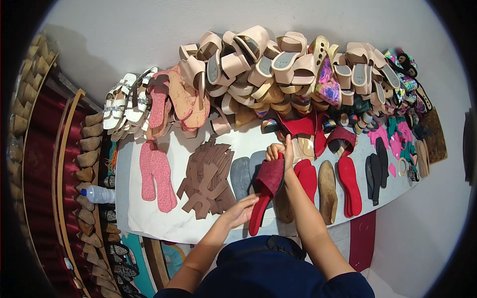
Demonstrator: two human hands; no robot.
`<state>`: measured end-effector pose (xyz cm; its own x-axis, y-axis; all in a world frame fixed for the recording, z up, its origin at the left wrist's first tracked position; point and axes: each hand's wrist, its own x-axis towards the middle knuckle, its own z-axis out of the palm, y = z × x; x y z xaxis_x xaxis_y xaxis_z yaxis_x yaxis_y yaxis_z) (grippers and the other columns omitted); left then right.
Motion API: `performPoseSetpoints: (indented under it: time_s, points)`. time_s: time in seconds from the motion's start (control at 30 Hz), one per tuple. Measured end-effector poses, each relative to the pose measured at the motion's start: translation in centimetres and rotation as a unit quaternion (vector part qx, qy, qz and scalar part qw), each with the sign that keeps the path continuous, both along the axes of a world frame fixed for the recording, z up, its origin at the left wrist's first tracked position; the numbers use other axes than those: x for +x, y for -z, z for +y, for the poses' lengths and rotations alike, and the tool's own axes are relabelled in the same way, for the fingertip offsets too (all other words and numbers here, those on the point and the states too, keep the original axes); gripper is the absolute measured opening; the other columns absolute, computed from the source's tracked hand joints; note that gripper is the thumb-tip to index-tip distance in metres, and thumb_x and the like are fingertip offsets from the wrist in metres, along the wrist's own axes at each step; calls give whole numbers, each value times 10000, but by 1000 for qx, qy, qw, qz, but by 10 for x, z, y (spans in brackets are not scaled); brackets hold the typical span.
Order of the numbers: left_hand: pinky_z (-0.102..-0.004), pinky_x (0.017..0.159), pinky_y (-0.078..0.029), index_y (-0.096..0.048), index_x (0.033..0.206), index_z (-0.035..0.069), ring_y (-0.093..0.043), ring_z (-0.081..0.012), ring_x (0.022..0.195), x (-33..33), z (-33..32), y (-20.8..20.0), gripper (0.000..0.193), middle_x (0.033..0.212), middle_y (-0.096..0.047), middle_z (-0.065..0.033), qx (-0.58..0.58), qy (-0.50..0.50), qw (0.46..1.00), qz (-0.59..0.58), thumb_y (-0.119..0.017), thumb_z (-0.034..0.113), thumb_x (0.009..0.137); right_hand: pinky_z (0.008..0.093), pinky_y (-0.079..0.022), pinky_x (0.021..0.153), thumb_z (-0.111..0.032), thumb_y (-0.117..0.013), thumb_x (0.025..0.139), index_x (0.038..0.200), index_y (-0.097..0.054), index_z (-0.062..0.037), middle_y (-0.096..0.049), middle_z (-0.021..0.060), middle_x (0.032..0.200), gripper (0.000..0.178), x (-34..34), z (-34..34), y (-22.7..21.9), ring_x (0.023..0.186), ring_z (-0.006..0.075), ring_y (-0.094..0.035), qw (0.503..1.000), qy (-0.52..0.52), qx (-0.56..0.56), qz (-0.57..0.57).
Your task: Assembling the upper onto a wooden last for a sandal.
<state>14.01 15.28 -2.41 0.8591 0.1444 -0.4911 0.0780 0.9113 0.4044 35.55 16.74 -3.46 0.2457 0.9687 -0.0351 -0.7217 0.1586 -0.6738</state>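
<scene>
A red slide sandal (259,212) with a wide dark red strap is held up over the near edge of the table, its long red sole pointing down towards me. My right hand (278,151) grips its far end above the strap, fingers wrapped around it and the thumb up. Lower down, my left hand (240,211) pinches the edge of the sole just below the strap. Behind the sandal lie grey insoles (240,174), partly hidden. Close to my right forearm are red insoles (306,174) and a wooden shoe last (327,191).
Beige heeled sandals (293,59) are piled along the wall, with white sandals (119,102) at their left. Pink soles (158,179) and brown cut-out straps (208,176) lie on the table (144,221). More red soles (349,186) are at right. A plastic bottle (99,194) and racked lasts (89,159) stand left.
</scene>
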Motion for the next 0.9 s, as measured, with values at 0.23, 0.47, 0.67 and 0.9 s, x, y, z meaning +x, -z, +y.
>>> performPoseSetpoints:
  time_s: [0.23, 0.47, 0.67, 0.9]
  points:
    - [-333, 730, -494, -306, 1215, 67, -569, -250, 896, 8, 13, -12, 396, 1069, -502, -165, -48, 5, 995, -85, -460, 172, 866, 265, -363, 562, -500, -111, 881, 468, -347, -110, -323, 17, 461, 616, 12, 38, -6, 481, 144, -327, 981, -55, 174, 60]
    - [-325, 700, -499, -330, 1140, 23, -591, -212, 825, 14, 27, -3, 323, 1018, -532, -170, 261, -77, 962, -12, -433, 190, 883, 352, -413, 862, -470, -269, 878, 1027, -523, 65, -557, 194, 1031, 611, 22, 36, -14, 978, 266, -530, 983, -96, -137, 73]
    - [-289, 658, -493, -357, 1110, 19, -587, -173, 755, 13, 27, 14, 289, 920, -568, -139, 271, -108, 956, 43, -445, 168, 879, 317, -466, 770, -416, -396, 863, 1020, -531, 48, -582, 151, 983, 508, 22, 34, -15, 877, 216, -577, 968, -120, -217, 38]
    - [-282, 644, -492, -387, 1092, 19, -589, -168, 728, 14, 27, 15, 261, 906, -575, -133, 228, -102, 966, 67, -443, 158, 879, 246, -465, 744, -60, -625, 746, 975, -564, 30, -602, 84, 910, 254, 22, 37, -13, 805, 131, -574, 954, -132, -221, -150]
